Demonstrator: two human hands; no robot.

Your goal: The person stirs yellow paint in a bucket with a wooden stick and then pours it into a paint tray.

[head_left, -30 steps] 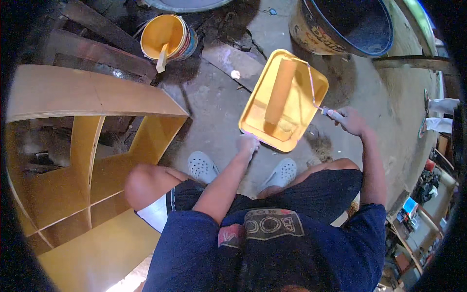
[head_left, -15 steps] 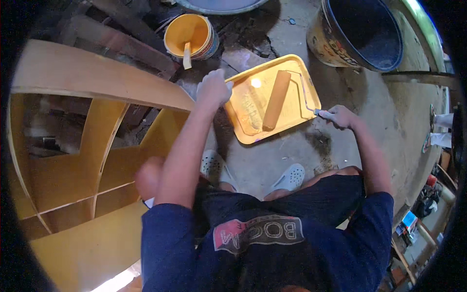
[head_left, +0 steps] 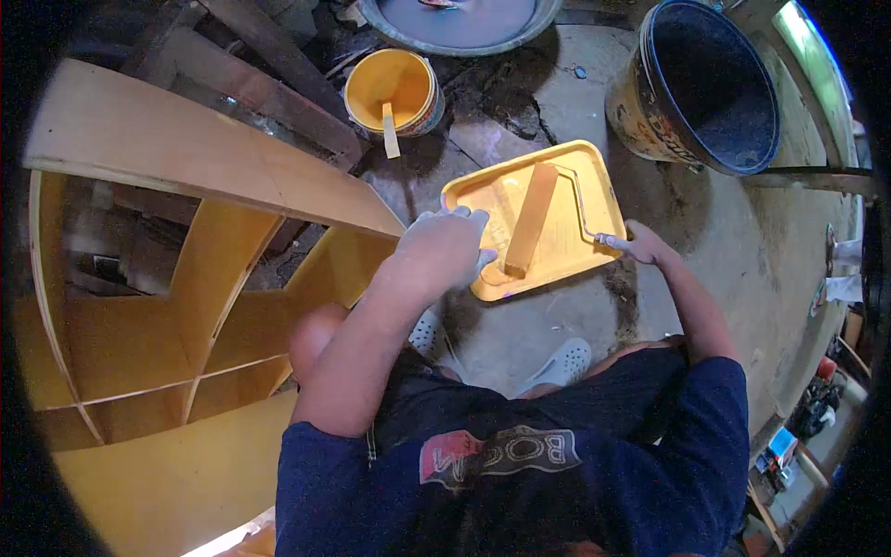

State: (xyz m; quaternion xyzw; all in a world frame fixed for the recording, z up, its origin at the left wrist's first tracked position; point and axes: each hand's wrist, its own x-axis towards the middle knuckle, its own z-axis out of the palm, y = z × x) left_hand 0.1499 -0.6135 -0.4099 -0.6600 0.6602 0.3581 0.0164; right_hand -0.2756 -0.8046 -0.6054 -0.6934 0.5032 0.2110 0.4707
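A yellow paint tray (head_left: 580, 186) lies on the concrete floor in front of me. A paint roller (head_left: 531, 218) coated in yellow rests in the tray. My right hand (head_left: 642, 246) grips the roller's handle at the tray's right edge. My left hand (head_left: 445, 249), in a pale glove, is over the tray's left edge; whether it holds the rim is hidden. A plywood shelf unit (head_left: 176, 269) painted yellow stands on my left.
A small yellow bucket (head_left: 394, 88) with a stir stick stands beyond the tray. A large dark bucket (head_left: 710, 88) sits at the upper right, a grey basin (head_left: 459, 23) at the top. Dark planks (head_left: 278, 74) lie behind the shelf unit.
The view has shifted. My left hand moved from the tray's near edge up toward the shelf and now sits at the tray's left edge. The right hand kept the roller handle.
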